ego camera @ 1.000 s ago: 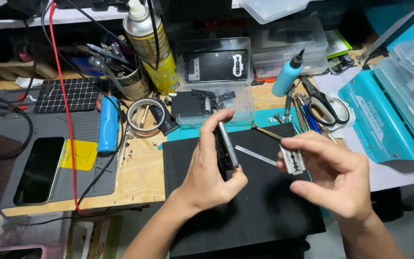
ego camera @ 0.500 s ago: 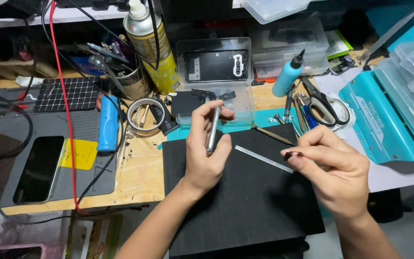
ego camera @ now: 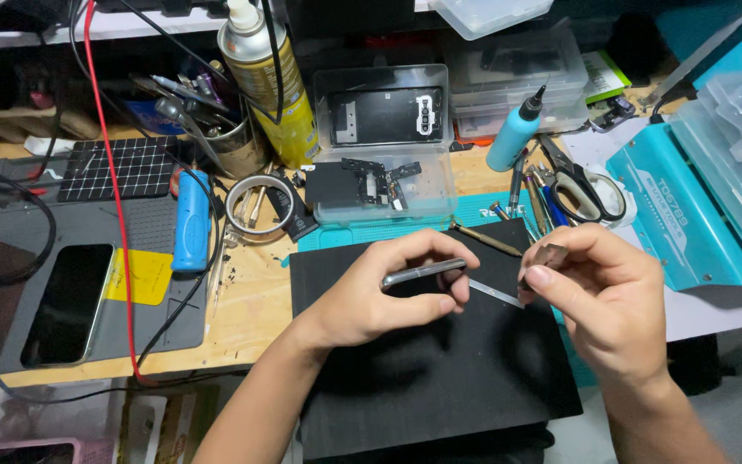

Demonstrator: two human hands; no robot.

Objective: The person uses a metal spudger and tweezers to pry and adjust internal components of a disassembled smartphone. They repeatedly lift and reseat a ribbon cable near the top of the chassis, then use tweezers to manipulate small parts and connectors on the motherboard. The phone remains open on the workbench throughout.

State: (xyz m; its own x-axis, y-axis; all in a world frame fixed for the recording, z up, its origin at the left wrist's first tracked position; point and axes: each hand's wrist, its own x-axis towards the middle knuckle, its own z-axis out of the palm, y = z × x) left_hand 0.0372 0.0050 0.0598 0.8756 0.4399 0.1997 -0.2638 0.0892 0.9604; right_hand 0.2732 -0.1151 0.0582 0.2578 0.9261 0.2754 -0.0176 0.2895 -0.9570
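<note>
My left hand (ego camera: 380, 296) grips a thin phone body (ego camera: 422, 272) edge-on, held level just above the black work mat (ego camera: 440, 387). My right hand (ego camera: 603, 296) pinches a small flat metal piece (ego camera: 548, 255) between thumb and forefinger, close to the phone's right end. A thin metal strip (ego camera: 495, 294) lies on the mat between both hands.
Behind the mat stand a clear tray of phone parts (ego camera: 384, 163), a yellow spray can (ego camera: 272, 73), a blue bottle (ego camera: 517, 133), scissors (ego camera: 581, 189) and a tape roll (ego camera: 255, 206). A phone (ego camera: 66, 301) lies on a grey pad at left; teal cases (ego camera: 697, 206) at right.
My left hand has turned the phone from upright to lying level and lowered it toward the mat. My right hand has risen slightly and closed in on the phone's end.
</note>
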